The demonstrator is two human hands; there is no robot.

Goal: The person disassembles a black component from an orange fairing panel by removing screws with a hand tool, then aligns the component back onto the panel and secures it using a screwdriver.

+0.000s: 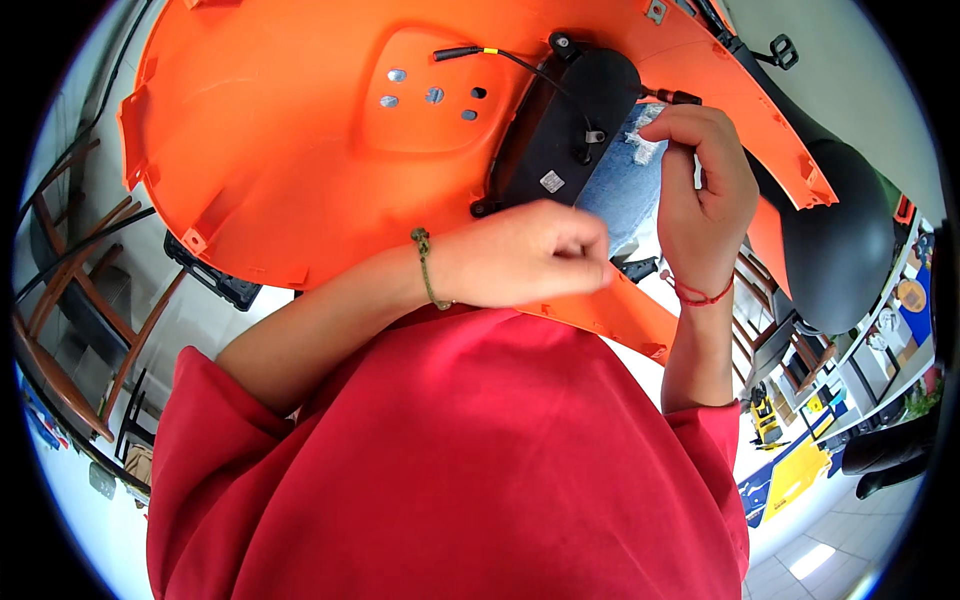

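So the black box (pixel 545 140) sits on the orange panel (pixel 270 150), straight ahead of the left hand (pixel 540 258) and off to the right hand's (pixel 708 190) left, long axis slanting from near-left to far-right. Left looks nearer, right by the near end; right is beside the far end, just below a black plug (pixel 680 97). Both hands are loosely curled (left's blurry), can't tell if either's gripping anything.
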